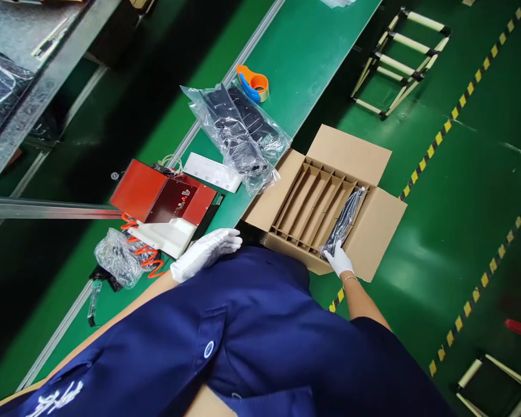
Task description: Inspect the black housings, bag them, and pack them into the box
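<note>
My right hand (pixel 340 260), in a white glove, grips the near end of a long dark part in clear plastic wrap (pixel 348 215). That part lies along the right side of an open cardboard box (pixel 301 243), inside the divided interior. The cardboard dividers (pixel 315 197) form several long slots, and those to the left of the part show bare cardboard. Above the green workbench's edge, my left hand (pixel 206 252) is gloved too, its fingers stretched out with nothing held. More dark parts in clear plastic bags (pixel 247 130) rest on the bench, left of the box.
A red machine (pixel 165 194) with a coiled orange hose stands on the green workbench (pixel 304 63). Near it are a white label sheet (pixel 212 172) and crumpled plastic (pixel 122 258). An orange-and-blue tape dispenser (pixel 254 84) sits farther up. A tube-frame rack (pixel 402 63) stands on the floor.
</note>
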Demonstrator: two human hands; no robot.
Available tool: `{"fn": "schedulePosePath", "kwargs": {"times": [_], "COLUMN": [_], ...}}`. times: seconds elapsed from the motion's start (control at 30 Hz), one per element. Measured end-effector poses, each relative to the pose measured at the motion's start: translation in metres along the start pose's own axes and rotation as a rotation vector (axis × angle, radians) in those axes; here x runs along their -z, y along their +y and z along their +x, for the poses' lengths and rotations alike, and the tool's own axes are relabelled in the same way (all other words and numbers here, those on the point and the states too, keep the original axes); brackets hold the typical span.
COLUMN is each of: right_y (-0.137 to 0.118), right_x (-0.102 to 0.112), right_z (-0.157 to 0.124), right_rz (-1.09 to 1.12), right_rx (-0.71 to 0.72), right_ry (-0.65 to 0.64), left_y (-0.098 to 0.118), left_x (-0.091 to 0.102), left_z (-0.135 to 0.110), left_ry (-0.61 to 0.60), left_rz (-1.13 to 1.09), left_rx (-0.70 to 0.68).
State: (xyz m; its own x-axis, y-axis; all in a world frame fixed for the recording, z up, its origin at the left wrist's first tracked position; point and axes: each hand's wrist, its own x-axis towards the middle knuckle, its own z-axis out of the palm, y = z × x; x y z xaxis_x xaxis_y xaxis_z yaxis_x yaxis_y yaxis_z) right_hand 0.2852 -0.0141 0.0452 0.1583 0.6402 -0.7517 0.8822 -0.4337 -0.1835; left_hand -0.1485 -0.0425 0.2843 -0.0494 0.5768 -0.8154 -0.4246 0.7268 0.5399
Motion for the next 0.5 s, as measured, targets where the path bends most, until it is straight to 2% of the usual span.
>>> {"fn": "schedulePosePath", "kwargs": {"times": [0.1,0.27,0.4,0.5], "right_y": [0.01,0.005,0.003,0.002], "right_x": [0.0,-0.008,-0.004,-0.003], "right_z": [0.001,0.008,0.018,0.024], "right_rz": [-0.041,-0.069,-0.047,-0.037], "right_rx": [0.014,-0.032,-0.021,-0.046], "right_ry": [-0.037,-0.047,-0.108,-0.101], "left_y": [0.004,-0.001,-0.002,-0.002], "left_x": [-0.01,-0.02,-0.028,-0.034], "left_z": [-0.006,-0.003,-0.002,-0.006], "left_ry": [-0.023,-0.059,-0.076,-0.081], "left_rz": [0.05,0.054,0.057,0.058], "left_rx": [-0.022,-0.041,-0.026,-0.033]}}
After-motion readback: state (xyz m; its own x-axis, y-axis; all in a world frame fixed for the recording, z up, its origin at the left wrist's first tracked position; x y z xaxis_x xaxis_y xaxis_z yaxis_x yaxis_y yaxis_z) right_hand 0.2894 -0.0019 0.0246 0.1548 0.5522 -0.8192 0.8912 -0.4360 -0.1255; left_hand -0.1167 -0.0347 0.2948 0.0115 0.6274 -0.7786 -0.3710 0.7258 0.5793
